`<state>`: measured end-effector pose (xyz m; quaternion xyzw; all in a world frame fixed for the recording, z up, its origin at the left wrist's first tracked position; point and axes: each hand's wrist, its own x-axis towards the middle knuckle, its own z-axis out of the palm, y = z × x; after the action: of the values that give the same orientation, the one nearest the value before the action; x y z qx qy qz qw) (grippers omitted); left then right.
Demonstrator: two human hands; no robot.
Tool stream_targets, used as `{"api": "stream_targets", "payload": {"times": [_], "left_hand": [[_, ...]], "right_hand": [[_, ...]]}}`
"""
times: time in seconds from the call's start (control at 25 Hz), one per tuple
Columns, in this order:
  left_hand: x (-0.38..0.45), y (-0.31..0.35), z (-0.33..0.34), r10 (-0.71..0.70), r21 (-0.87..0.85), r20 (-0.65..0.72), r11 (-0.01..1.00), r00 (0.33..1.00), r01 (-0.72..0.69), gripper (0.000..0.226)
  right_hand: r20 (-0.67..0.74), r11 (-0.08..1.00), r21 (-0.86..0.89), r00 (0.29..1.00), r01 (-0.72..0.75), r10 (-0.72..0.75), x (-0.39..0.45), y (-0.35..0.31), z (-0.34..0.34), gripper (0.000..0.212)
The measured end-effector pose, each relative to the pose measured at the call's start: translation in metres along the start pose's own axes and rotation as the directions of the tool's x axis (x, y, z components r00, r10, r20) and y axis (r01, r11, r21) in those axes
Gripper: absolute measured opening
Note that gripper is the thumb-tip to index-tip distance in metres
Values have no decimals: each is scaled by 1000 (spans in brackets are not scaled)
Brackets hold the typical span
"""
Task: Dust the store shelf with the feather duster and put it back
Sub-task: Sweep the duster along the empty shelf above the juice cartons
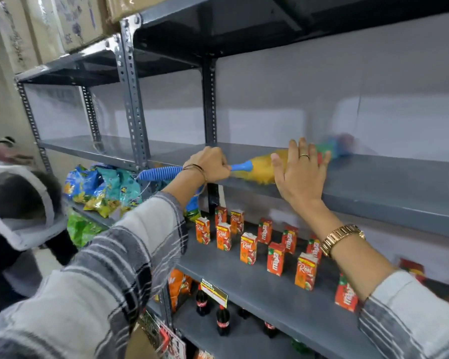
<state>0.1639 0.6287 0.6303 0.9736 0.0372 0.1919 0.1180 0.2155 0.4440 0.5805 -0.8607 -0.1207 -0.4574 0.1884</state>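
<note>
My left hand is closed around the blue ribbed handle of the feather duster. Its yellow, green and blue feathers lie across the bare grey shelf and blur toward the right. My right hand rests flat and open on the shelf's front edge, in front of the feathers, and hides their middle part. Both arms wear plaid sleeves; a gold watch sits on the right wrist.
Several red juice cartons stand on the shelf below, cola bottles lower still. Snack bags fill the left rack. Cardboard boxes sit on top. Another person is at the left.
</note>
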Motion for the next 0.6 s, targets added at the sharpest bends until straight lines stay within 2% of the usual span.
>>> {"api": "stream_targets", "payload": {"times": [0.12, 0.24, 0.28, 0.48, 0.6], "left_hand": [[11, 7, 3, 108, -112, 60, 989, 992, -101, 23], [18, 31, 15, 87, 15, 14, 996, 996, -87, 27], [20, 45, 19, 118, 48, -10, 992, 993, -117, 30], [32, 82, 19, 374, -74, 52, 926, 926, -370, 25], [38, 115, 26, 375, -47, 20, 926, 927, -374, 27]], "right_hand": [[-15, 999, -50, 1000, -18, 17, -1, 15, -12, 71], [-31, 994, -99, 999, -42, 39, -4, 33, -24, 71], [-39, 990, -127, 998, -58, 54, -5, 42, -30, 72], [-68, 956, -259, 990, -139, 125, -10, 82, -59, 70], [-80, 932, -319, 984, -175, 157, -17, 107, -80, 73]]}}
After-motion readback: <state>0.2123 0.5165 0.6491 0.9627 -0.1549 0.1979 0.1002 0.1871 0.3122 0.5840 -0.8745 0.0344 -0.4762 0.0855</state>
